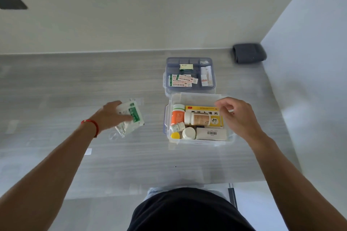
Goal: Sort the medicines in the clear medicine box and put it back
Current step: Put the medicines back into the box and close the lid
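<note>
A clear medicine box [195,97] stands open on the grey counter, right of centre. It holds an orange bottle [177,116], a white bottle lying on its side [199,118], a yellow carton [202,108], a white carton with a barcode [211,134] and small white bottles. Behind it sits the blue-grey divider tray [187,62] with plaster strips [183,80] and a small green-white carton [186,66]. My left hand [112,116] presses on white-and-green sachets [131,116] lying on the counter left of the box. My right hand [236,116] hovers over the box's right rim, fingers curled, holding nothing visible.
A dark grey folded cloth [248,53] lies in the back right corner by the wall. The white side wall runs along the right. The counter's front edge is near my body, with bare counter left of the sachets.
</note>
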Available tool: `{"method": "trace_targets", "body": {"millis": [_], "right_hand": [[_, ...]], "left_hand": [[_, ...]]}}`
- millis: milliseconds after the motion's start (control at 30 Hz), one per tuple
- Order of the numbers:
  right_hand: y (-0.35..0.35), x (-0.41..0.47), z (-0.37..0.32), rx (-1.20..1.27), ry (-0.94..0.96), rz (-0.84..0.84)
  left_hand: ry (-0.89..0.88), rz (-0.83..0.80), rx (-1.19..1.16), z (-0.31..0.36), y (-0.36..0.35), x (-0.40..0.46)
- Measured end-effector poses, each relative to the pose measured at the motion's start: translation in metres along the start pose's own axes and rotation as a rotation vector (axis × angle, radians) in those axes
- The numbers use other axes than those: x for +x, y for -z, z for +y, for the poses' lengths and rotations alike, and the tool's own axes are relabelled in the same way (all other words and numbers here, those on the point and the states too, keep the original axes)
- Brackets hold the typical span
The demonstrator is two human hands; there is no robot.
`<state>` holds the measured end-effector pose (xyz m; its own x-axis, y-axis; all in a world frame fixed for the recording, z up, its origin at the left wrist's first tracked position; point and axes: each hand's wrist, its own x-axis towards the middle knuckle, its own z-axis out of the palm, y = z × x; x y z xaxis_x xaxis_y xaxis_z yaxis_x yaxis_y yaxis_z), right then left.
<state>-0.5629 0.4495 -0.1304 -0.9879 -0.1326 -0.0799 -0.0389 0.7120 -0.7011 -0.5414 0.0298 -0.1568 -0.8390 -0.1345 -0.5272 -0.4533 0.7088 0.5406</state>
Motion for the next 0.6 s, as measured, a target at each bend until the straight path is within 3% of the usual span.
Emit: {"method": "trace_targets", "body": {"millis": [100,233,333,433,600], "right_hand": [[0.004,0.002,0.001,0.037,-0.005,0.031],[0.01,0.007,-0.006,0.111,-0.009,0.044],[0.017,0.009,-0.007,0.135,-0.007,0.048],[0.025,0.007,-0.002,0.128,0.0,0.079],[0.034,0.0,0.011,0.153,0.017,0.116]], "left_hand": [[-0.106,0.1,-0.374,0.049,0.004,-0.022],[-0.184,-0.054,-0.681,0.118,-0.035,-0.037],[-0.11,-0.129,-0.674,0.157,-0.081,-0.036],[-0.064,-0.067,-0.51,0.184,-0.119,-0.032],[0.01,0.035,-0.433,0.209,-0.161,-0.035]]}}
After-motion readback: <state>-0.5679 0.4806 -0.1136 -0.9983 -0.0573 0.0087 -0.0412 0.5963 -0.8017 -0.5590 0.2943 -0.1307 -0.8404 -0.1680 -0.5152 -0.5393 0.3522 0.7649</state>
